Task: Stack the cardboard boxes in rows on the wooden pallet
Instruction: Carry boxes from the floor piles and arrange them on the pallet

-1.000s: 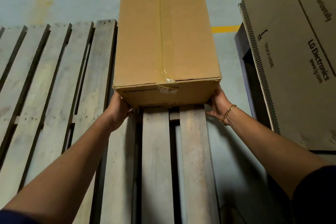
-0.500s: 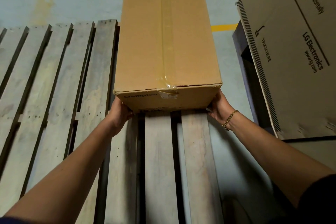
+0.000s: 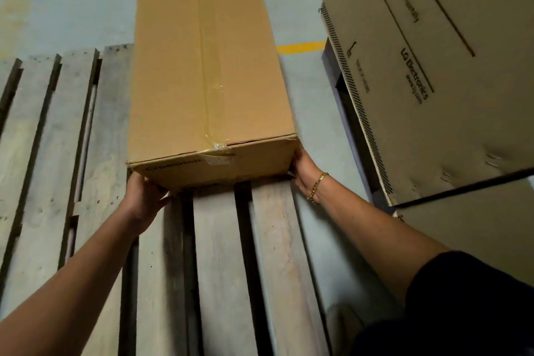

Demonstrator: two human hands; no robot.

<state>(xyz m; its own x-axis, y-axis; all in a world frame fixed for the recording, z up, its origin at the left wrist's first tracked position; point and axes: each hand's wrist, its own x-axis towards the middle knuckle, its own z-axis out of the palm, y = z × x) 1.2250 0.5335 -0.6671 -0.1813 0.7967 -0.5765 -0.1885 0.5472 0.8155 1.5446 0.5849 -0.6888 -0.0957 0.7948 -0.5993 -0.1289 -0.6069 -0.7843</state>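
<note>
Cardboard box [image 3: 208, 66] is grasped at its near bottom corners by the left hand [image 3: 144, 199] and right hand [image 3: 303, 170]. The wooden pallet [image 3: 219, 254] is seen beneath it.

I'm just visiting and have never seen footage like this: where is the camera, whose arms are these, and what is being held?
No machine here: these are a person's two bare arms. The single picture comes from a wide-angle camera worn on the person's head, looking forward and down, so the arms reach in from below. The left hand and the right hand, with a gold bracelet at its wrist, grip the near bottom corners of a long taped cardboard box printed Crompton. Beneath and in front of it lie the grey slats of a wooden pallet. I cannot tell whether the box rests fully on them. To the right stands a bigger LG Electronics carton, and a yellow floor line shows between the two boxes.
</note>
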